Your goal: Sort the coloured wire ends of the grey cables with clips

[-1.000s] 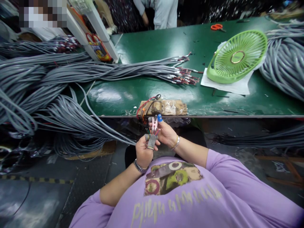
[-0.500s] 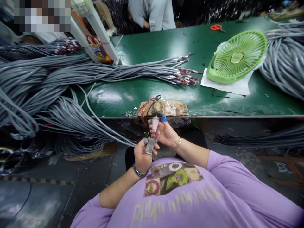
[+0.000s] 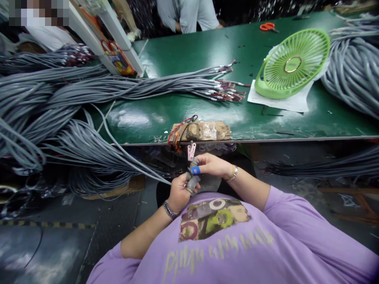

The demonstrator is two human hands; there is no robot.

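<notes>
My left hand (image 3: 180, 192) is closed around the end of a grey cable (image 3: 148, 169) that runs in from the left; its thumb is wrapped in grey. My right hand (image 3: 212, 165), with blue tape (image 3: 196, 170) on its thumb and a grey wrap on a forefinger, pinches just above the left fingers, where the cable's thin wires come out. Those wires are almost wholly hidden by the fingers now. A pink clip (image 3: 191, 151) hangs at the table edge just beyond my hands, apart from them. Behind it sits a wooden block (image 3: 214, 131) with red and black leads.
Bundles of grey cable (image 3: 133, 88) lie across the green table (image 3: 189, 51) and hang off its left side. A green fan (image 3: 293, 65) stands on white paper at the right, near a large cable coil (image 3: 352, 75). Orange-handled scissors (image 3: 267, 27) lie farther back. A person (image 3: 186, 15) stands opposite.
My right hand has left the pink clip, where its fingers were spread, and come down to pinch at the wires above my left hand. The view has shifted slightly.
</notes>
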